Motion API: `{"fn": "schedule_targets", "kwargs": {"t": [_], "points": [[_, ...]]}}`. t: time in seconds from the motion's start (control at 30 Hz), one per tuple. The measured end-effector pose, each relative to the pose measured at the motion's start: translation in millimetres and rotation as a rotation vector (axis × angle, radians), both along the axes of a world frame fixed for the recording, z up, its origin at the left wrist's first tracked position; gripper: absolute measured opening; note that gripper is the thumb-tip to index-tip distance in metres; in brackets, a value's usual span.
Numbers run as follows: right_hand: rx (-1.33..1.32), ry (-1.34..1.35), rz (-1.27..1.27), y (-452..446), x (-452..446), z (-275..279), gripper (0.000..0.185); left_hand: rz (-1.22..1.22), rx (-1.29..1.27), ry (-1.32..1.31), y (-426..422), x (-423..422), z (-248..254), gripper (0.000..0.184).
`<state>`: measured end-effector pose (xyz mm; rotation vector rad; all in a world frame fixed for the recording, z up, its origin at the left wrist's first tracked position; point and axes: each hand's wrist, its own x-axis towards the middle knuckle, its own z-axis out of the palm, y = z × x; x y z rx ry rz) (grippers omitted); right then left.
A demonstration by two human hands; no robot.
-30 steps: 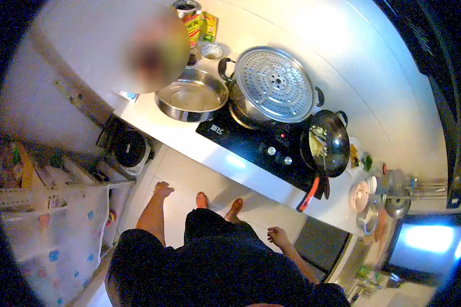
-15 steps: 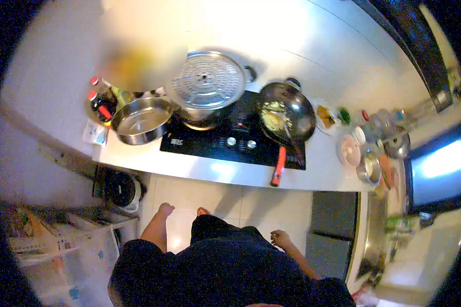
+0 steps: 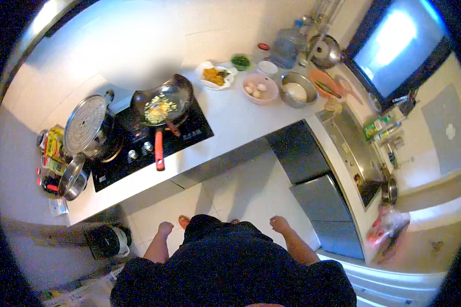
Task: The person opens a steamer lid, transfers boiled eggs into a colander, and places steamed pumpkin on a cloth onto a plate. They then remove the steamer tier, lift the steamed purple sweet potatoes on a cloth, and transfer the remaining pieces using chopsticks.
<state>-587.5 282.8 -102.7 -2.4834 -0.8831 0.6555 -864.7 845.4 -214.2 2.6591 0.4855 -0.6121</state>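
My left hand (image 3: 165, 228) hangs beside my body over the floor, its fingers curled in with nothing seen in them. On the other side my right hand (image 3: 278, 223) also hangs low, fingers loosely curled, holding nothing visible. Neither touches the counter. In front of me a dark wok (image 3: 181, 92) sits on the black cooktop (image 3: 200, 125), with chopped pale and yellow food (image 3: 160, 108) inside. A spatula with a red handle (image 3: 159, 151) rests in the wok, its handle pointing toward me. Left of it stands a steamer pot with a perforated lid (image 3: 84, 123).
On the counter (image 3: 235, 128) are a plate of orange food (image 3: 214, 77), a bowl of greens (image 3: 240, 62), a pink bowl of eggs (image 3: 260, 89), a metal bowl (image 3: 298, 91) and an orange basket (image 3: 327, 82). A steel pan (image 3: 72, 179) and bottles stand left; a sink (image 3: 346, 140) lies right.
My view has swung to the right, so the cooktop now appears farther left and the bowls and sink show more fully. Both hands still hang low at my sides.
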Motion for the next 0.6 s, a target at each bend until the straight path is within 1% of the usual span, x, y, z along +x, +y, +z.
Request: {"fn": "schedule_targets", "kwargs": {"t": [0.03, 0.07, 0.1, 0.13, 0.17, 0.23, 0.27, 0.33, 0.37, 0.4, 0.43, 0.5, 0.57, 0.6], "points": [[-0.028, 0.202, -0.319, -8, -6, 31, 0.018, 0.058, -0.078, 0.062, -24, 35, 57, 0.022], [-0.032, 0.307, -0.393, -30, -9, 11, 0.019, -0.031, -0.068, 0.039, -29, 53, 56, 0.022], [-0.032, 0.409, -0.473, -63, -12, -39, 0.020, -0.120, -0.055, 0.012, -34, 73, 57, 0.022], [-0.047, 0.426, -0.528, -78, -15, -43, 0.021, -0.212, -0.044, -0.012, -40, 96, 61, 0.022], [-0.062, 0.442, -0.583, -92, -18, -46, 0.021, -0.089, -0.119, -0.074, -49, 116, 65, 0.022], [-0.141, 0.316, -0.639, -85, -38, 17, 0.023, 0.167, -0.273, -0.175, -65, 152, 99, 0.022], [-0.144, 0.221, -0.606, -88, -45, 17, 0.026, 0.176, -0.270, -0.136, -71, 173, 114, 0.022], [-0.213, 0.101, -0.314, -95, -55, -10, 0.027, 0.196, -0.266, -0.062, -81, 214, 132, 0.022], [-0.251, 0.036, -0.172, -98, -53, -21, 0.027, 0.132, -0.251, -0.083, -80, 230, 122, 0.021], [-0.157, 0.317, -0.616, -83, -54, -4, 0.026, 0.066, -0.239, -0.108, -75, 242, 104, 0.021], [-0.142, 0.287, -0.581, -69, -47, 30, 0.025, 0.000, -0.229, -0.133, -69, 254, 83, 0.020], [-0.187, 0.471, -0.584, -62, -33, 12, 0.026, 0.025, -0.421, 0.089, -53, 279, 33, 0.019], [-0.148, 0.401, -0.633, -59, -21, 20, 0.028, 0.018, -0.503, 0.216, -51, 317, 22, 0.019], [-0.127, 0.362, -0.662, -55, -12, 24, 0.028, -0.006, -0.499, 0.218, -60, 341, 28, 0.019]]}}
